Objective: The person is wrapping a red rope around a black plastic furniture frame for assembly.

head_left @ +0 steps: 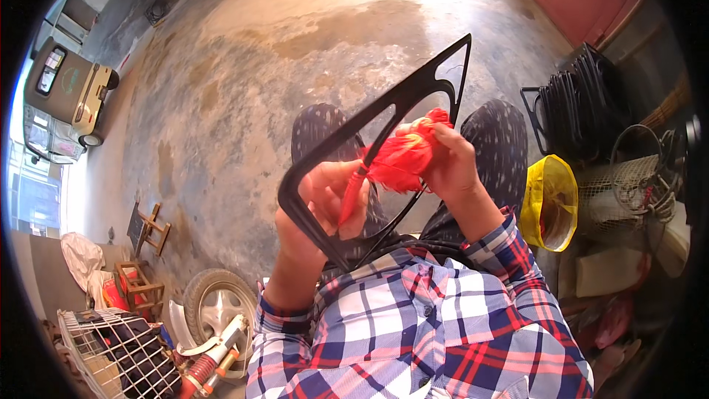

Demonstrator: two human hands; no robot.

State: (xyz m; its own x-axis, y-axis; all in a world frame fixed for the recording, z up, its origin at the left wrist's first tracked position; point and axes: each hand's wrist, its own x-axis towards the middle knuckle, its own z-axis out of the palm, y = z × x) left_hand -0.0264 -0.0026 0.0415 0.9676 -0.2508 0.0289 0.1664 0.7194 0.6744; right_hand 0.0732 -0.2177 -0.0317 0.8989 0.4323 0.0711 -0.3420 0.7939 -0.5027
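A black, roughly triangular frame (402, 92) with inner bars stands tilted between my hands, above my lap. My left hand (321, 192) is closed around one inner bar, where red strands (351, 198) lie along it. My right hand (454, 164) grips a loose bunch of bright red thread (399, 161) against the frame's middle. The thread runs from this bunch to the bar at my left fingers. Some fingertips are hidden behind the thread and the bar.
On the right are a yellow bag (550, 203), a stack of black frames (587, 96) and a wire mesh basket (620, 185). To the left lie a wheel (193, 303), a white wire crate (111, 318) and wooden stools (140, 284). A three-wheeler (70, 89) stands far left.
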